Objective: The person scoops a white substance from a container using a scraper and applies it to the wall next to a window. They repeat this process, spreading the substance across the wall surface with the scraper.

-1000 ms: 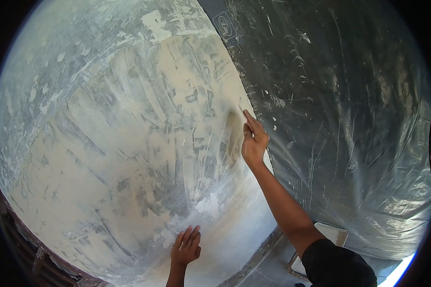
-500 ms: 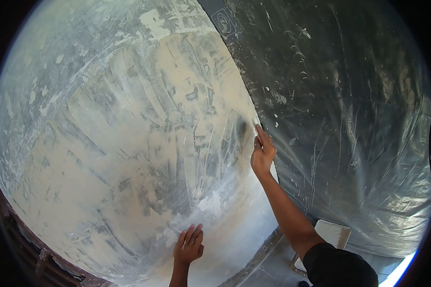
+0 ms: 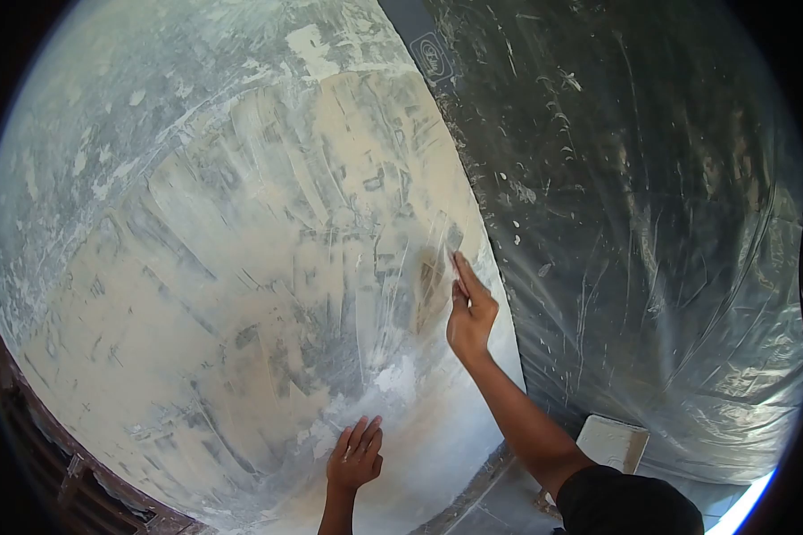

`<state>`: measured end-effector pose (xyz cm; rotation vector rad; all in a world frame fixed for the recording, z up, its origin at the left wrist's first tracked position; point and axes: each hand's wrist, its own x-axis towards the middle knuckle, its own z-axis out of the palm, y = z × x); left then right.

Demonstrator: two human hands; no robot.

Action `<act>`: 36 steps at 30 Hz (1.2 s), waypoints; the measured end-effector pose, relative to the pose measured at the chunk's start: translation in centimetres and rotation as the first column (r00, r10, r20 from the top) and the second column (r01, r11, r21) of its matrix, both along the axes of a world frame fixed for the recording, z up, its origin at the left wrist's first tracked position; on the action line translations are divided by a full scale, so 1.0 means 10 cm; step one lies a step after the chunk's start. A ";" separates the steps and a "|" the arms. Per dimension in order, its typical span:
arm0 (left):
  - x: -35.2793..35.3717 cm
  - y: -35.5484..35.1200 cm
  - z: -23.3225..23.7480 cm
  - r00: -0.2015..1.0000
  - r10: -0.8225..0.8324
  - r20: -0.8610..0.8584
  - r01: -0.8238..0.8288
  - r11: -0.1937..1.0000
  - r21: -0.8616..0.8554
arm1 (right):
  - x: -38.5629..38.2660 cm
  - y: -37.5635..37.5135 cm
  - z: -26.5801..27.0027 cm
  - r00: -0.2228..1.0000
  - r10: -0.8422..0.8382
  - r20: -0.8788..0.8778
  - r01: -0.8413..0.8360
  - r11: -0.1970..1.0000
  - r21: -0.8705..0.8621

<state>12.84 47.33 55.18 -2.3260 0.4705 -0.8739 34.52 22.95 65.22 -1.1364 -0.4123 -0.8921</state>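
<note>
Right up against the putty-streaked wall (image 3: 196,267), a thin pale scraper (image 3: 439,267) lies flat on a beige smear (image 3: 426,290), close to the wall's right edge; its outline is hard to make out. The right hand (image 3: 470,314) presses it there, fingers (image 3: 465,275) straight and together along the blade, thumb beside them. Lower down, the left hand (image 3: 355,456) rests spread on the wall, fingers apart, holding nothing. Crinkled clear plastic sheeting (image 3: 669,267) hangs just beside the wall on the right, flecked with white. A white block (image 3: 613,443) sits below it, near the dark sleeve (image 3: 633,504).
</note>
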 end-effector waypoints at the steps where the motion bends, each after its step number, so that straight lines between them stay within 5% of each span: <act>1: -0.01 0.00 0.00 1.000 -0.002 -0.002 0.002 1.000 -0.008 | 0.34 -0.07 0.17 0.998 -0.069 0.006 0.068 0.994 0.080; 5: -0.01 0.00 -0.01 1.000 -0.011 0.017 0.011 1.000 -0.014 | 0.73 0.44 -0.10 0.926 -0.377 0.016 0.376 0.920 -0.112; 9: -0.05 0.02 0.03 0.999 -0.041 -0.023 0.039 0.997 -0.067 | -0.99 0.99 -0.80 0.999 -0.015 0.036 0.028 0.926 -0.377; 11: -0.15 0.06 0.05 0.996 -0.060 -0.066 0.053 0.993 -0.103 | -1.44 0.98 -1.03 0.949 0.305 0.081 -0.264 0.908 -0.326; 13: -0.34 0.18 0.10 0.991 -0.083 -0.101 0.069 0.988 -0.135 | -1.31 0.70 -0.78 0.954 0.292 0.065 -0.267 0.929 -0.257; 14: -0.48 0.29 0.09 0.991 -0.085 -0.101 0.071 0.989 -0.129 | -1.01 0.53 -0.52 0.984 0.154 0.093 -0.132 0.969 -0.208; 16: -0.71 0.54 0.09 0.998 -0.031 -0.057 0.024 0.991 -0.133 | -0.38 0.03 0.24 0.989 0.125 -0.075 -0.123 0.992 0.034; 18: -0.77 0.56 0.16 0.999 -0.010 -0.033 0.008 0.998 -0.062 | 0.46 -0.24 0.61 0.983 -0.183 -0.032 0.184 0.981 0.058; 19: -0.78 0.55 0.17 1.000 0.006 -0.010 -0.006 1.000 0.006 | 0.76 -0.03 0.44 0.983 -0.184 -0.031 0.185 0.981 0.054; 21: -0.74 0.56 0.15 1.000 -0.002 -0.001 0.002 1.000 -0.015 | 1.20 0.36 0.21 0.990 0.103 0.091 -0.124 0.956 0.266; 22: -0.75 0.56 0.12 1.000 -0.006 0.001 0.006 0.999 -0.034 | 0.58 0.55 0.13 0.941 -0.335 0.053 0.339 0.932 -0.126; 24: -0.79 0.59 0.11 1.000 0.006 -0.015 -0.007 1.000 -0.031 | -0.46 0.99 -0.26 0.966 -0.241 0.089 0.257 0.929 -0.266; 28: -0.78 0.63 0.10 1.000 -0.007 -0.014 0.006 0.999 -0.036 | -1.55 0.97 -1.00 0.951 0.237 0.199 -0.113 0.866 -0.487; 29: -0.79 0.64 0.12 1.000 -0.010 -0.016 0.010 1.000 -0.025 | -1.44 0.76 -0.86 0.949 0.155 0.275 -0.023 0.903 -0.428; 33: -0.74 0.57 0.09 0.999 -0.007 0.033 0.009 0.999 -0.050 | 0.04 0.05 -0.16 1.000 -0.009 -0.005 0.009 0.999 0.048; 36: -0.76 0.57 0.09 0.999 -0.001 0.040 0.003 0.999 -0.045 | 0.81 0.17 -0.32 0.979 -0.188 -0.080 0.191 0.981 0.029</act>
